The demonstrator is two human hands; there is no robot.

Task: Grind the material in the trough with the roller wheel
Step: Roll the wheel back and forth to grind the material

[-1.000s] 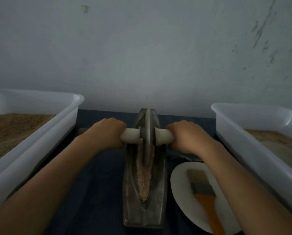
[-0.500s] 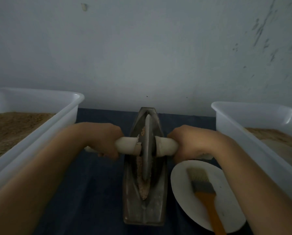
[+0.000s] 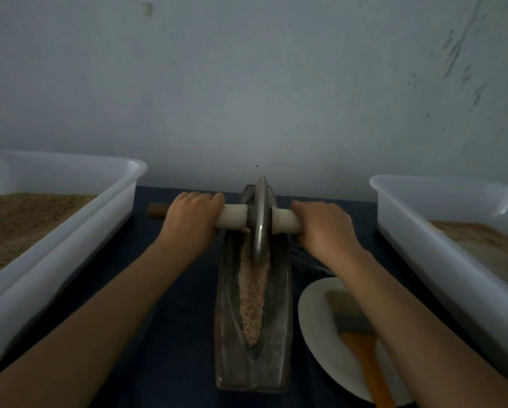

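Dark cloth [image 3: 170,334]: trough [image 3: 279,343] of coarse grain [image 3: 251,301], powder-filled tubs [image 3: 70,231].

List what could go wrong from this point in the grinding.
1. The roller wheel sits at the far end of the trough; pushed further, it might ride over the tip and leave the groove.
2. The material is heaped along the groove, so a fast pull back could throw grains over the trough sides onto the dark cloth.
3. The right forearm hangs over the white plate and brush; drawing back, it may knock them.
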